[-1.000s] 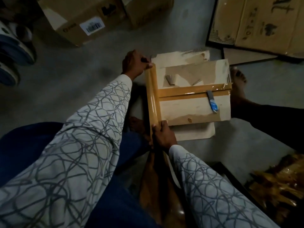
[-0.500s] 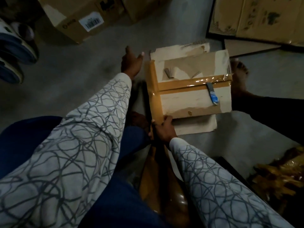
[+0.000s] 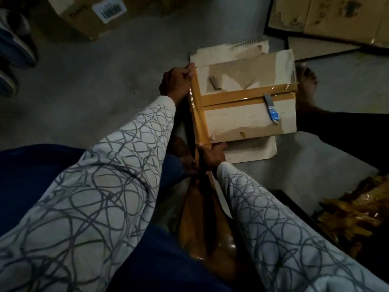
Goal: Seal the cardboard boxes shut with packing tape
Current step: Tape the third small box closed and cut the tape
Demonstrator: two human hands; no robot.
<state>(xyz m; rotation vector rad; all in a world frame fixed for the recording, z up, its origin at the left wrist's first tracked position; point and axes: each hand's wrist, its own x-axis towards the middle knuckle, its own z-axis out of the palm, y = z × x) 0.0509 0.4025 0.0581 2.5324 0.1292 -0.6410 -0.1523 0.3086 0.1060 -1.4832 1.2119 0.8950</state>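
Fingers point(image 3: 187, 71) of L hand point(image 3: 173, 84), R hand point(image 3: 211, 157) tight on tape point(image 3: 200, 120) at box point(image 3: 237, 121) edge

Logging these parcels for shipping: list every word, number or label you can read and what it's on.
Nothing here reads clearly.
White barcode label on the top-left cardboard box: bars and print too blurred to read.
Dark stamp beside it: blurred.
Dark printing on the flattened cartons, top right: unreadable.
Blue-tipped tool on the taped box: no legible text.
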